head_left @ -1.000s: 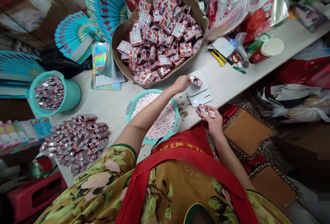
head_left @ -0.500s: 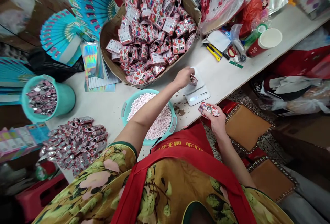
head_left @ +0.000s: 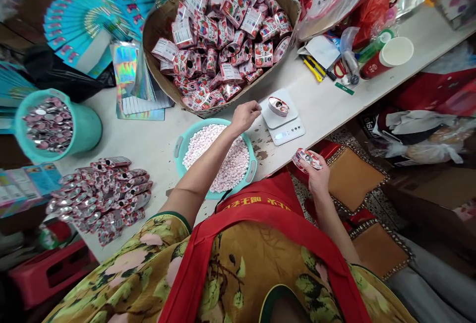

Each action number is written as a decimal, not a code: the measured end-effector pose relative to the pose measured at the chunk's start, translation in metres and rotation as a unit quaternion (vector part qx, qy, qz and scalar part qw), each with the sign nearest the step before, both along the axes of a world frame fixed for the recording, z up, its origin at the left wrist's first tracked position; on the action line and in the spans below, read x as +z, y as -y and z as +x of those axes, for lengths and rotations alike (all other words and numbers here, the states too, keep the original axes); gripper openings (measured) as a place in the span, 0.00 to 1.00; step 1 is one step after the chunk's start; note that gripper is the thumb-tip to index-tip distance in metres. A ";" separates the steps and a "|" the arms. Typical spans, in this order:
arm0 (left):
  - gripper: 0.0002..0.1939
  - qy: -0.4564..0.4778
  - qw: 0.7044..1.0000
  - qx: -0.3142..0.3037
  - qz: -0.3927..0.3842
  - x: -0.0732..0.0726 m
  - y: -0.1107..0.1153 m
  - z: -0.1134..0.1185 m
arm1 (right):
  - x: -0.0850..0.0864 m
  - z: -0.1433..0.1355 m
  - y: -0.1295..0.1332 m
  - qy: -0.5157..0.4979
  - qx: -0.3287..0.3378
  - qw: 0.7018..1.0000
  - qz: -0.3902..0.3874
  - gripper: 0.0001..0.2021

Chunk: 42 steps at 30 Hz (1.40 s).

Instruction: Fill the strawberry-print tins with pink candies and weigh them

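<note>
My left hand [head_left: 245,117] is over the far right rim of the turquoise basin of pale pink candies [head_left: 219,159], left of a white scale [head_left: 284,132]. Its fingers are pressed together; whether anything small is between them is hidden. On the scale's plate rests an oval printed container [head_left: 278,106], with a dark opening in its top. My right hand [head_left: 319,174], beyond the table's near edge, grips a similar red and white container [head_left: 305,159] between thumb and fingers.
A large cardboard box [head_left: 163,82] of printed containers stands behind the basin. More containers [head_left: 104,196] lie at the left, near a turquoise bucket [head_left: 87,127]. A paper cup [head_left: 397,52], scissors and a yellow cutter [head_left: 313,69] sit at the right. Stools [head_left: 353,176] stand beside the table.
My left hand has let go of the container on the scale and moved left, over the basin's rim. My right hand still holds its container. The view has shifted slightly.
</note>
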<state>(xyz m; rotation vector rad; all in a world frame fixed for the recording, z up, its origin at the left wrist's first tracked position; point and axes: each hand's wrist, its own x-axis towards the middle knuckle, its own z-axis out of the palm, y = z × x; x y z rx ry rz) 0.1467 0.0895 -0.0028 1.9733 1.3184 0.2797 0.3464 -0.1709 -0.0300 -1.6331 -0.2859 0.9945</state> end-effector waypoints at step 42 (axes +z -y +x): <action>0.08 -0.025 0.988 -0.132 0.073 -0.023 -0.017 0.076 | -0.003 -0.015 -0.040 0.016 0.064 0.998 -0.010 0.29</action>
